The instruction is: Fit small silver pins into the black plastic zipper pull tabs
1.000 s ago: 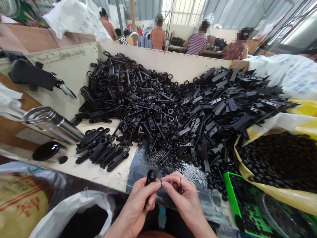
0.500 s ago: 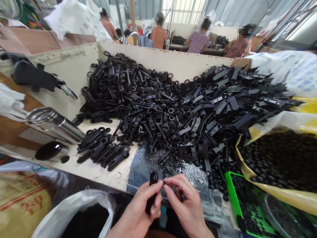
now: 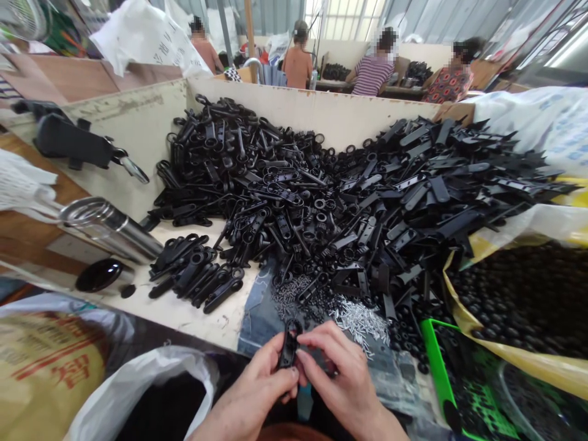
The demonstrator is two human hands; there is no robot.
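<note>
A long black plastic part with a ring-shaped end stands upright in my left hand, its holed face turned toward me. The left thumb presses across its lower portion. My right hand is at the part's right side, thumb and index finger pinched close to the ring; whatever lies between those fingertips is too small to make out. Just beyond my hands are a heap of small dark pins and a heap of silver pins on a blue-grey sheet.
A large pile of black plastic parts fills the walled bench. Similar parts lie at left near a steel cylinder. On the right are a green tray and a yellow bag of black beads. A white sack stands below. Several people work beyond.
The black part has turned in my left hand, so its flat holed face now shows. My left thumb has shifted down along it. The right hand stays close by.
</note>
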